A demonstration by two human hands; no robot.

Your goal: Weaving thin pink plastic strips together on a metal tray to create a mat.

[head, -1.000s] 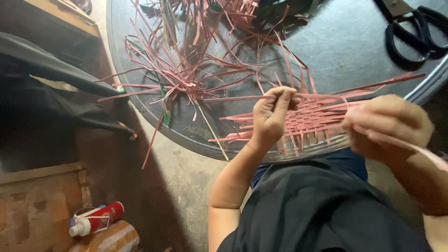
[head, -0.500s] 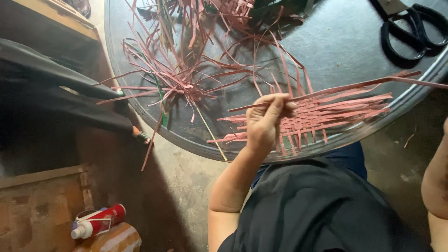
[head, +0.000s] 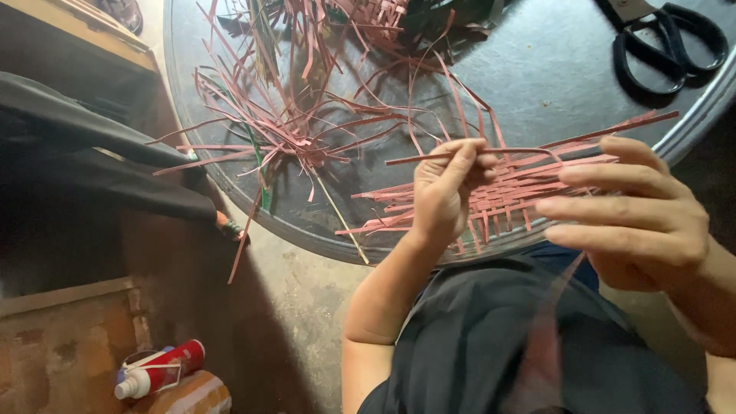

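Left hand (head: 445, 192): pinches one pink strip (head: 529, 151) over the woven mat (head: 506, 195).
Right hand (head: 636, 218): released, fingers spread, just beside the mat.
Desk (head: 537, 69): round, dark; black scissors (head: 663, 38) at far edge.

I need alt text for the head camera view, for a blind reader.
A person's left hand pinches a thin pink strip above a half-woven pink strip mat on a round dark tray; the right hand hovers open nearby.

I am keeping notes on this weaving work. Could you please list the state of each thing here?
Woven mat: partly woven, strip ends loose.
Loose strips: scattered in a tangled pile.
Scissors: lying flat, untouched.
Left hand: pinching one pink strip.
Right hand: fingers extended, raised above the mat.
Tube: capped, lying down.
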